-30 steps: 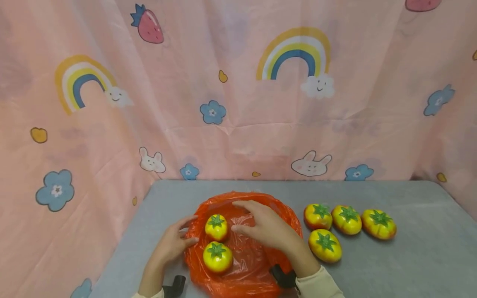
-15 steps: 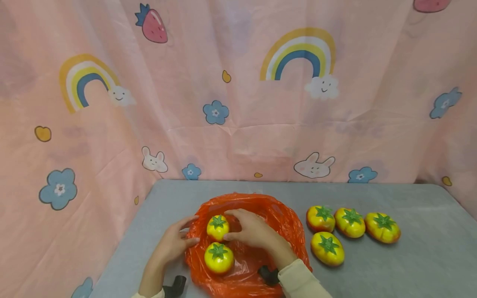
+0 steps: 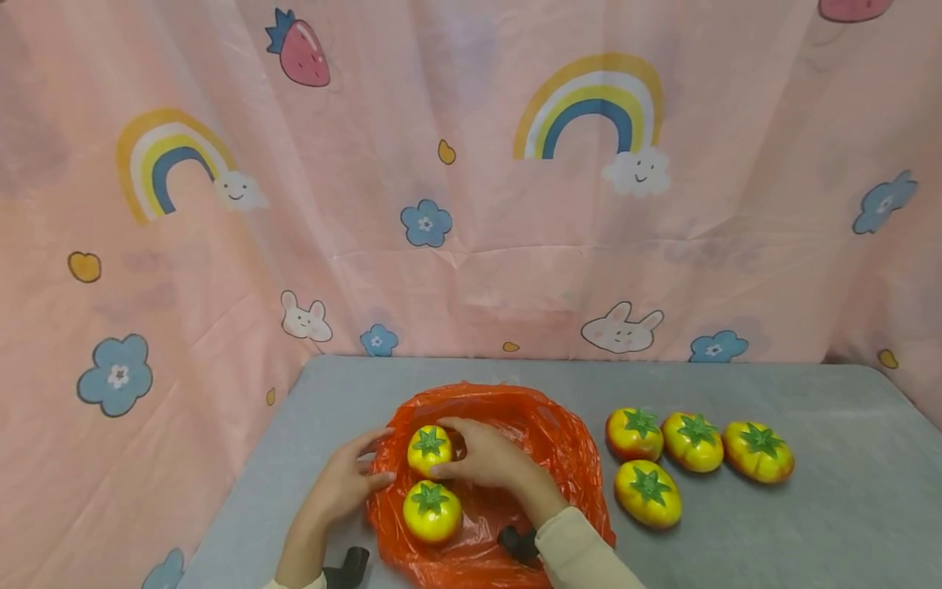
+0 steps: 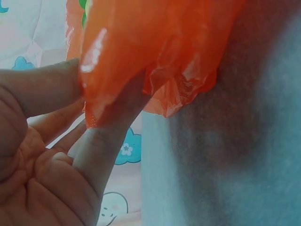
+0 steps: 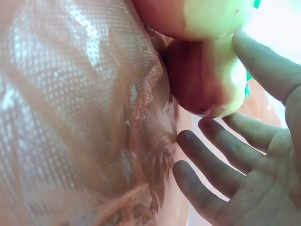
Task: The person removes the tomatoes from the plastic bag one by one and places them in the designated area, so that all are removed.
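Note:
An orange plastic bag lies spread on the grey table, its rim opened into a wide ring. Inside, toward its left side, sit two yellow tomatoes with red undersides and green star-shaped tops: a far tomato and a near tomato. My left hand pinches the bag's left rim; the left wrist view has the film between thumb and index finger. Reaching in from the right, my right hand has thumb and index finger on either side of the far tomato, while its other fingers stay spread.
On the table right of the bag lie several more tomatoes, one nearer than the rest. A pink patterned curtain hangs behind the table. Black wrist mounts show below the hands.
My right hand has moved left across the bag to the far tomato and now brackets it. The left hand keeps its place at the rim. The view has shifted slightly.

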Action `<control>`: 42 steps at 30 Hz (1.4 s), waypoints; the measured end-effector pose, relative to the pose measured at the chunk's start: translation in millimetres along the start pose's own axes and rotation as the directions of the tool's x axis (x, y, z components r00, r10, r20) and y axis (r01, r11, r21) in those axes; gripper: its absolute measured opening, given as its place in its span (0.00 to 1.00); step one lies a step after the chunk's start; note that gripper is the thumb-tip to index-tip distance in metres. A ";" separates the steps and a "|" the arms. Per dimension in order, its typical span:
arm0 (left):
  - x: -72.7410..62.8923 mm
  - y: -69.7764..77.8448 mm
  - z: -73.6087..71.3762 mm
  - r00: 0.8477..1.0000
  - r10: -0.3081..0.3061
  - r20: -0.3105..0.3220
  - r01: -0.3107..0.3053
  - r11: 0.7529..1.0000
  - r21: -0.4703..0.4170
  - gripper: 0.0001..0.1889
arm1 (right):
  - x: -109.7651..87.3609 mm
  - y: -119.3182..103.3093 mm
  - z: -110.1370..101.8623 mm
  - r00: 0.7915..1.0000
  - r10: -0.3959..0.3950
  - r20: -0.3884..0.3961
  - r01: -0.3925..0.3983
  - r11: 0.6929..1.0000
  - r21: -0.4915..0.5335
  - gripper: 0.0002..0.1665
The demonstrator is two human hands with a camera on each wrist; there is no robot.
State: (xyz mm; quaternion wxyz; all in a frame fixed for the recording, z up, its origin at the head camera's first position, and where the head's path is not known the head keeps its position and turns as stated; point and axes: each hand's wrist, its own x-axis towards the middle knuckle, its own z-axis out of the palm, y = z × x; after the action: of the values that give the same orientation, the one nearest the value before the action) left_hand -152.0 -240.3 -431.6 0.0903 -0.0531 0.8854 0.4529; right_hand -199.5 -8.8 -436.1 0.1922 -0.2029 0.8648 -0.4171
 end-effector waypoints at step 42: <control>-0.6 0.1 -0.8 1.000 -0.014 -0.013 0.013 1.000 -0.014 0.33 | -9.1 15.5 -17.1 0.998 -0.055 0.005 0.055 0.997 -0.055 0.49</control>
State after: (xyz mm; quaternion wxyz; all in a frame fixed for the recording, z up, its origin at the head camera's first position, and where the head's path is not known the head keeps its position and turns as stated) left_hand -151.5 -240.9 -430.9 0.0874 -0.0627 0.8823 0.4583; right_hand -203.4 15.7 -437.1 0.1766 -0.2327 0.8698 -0.3977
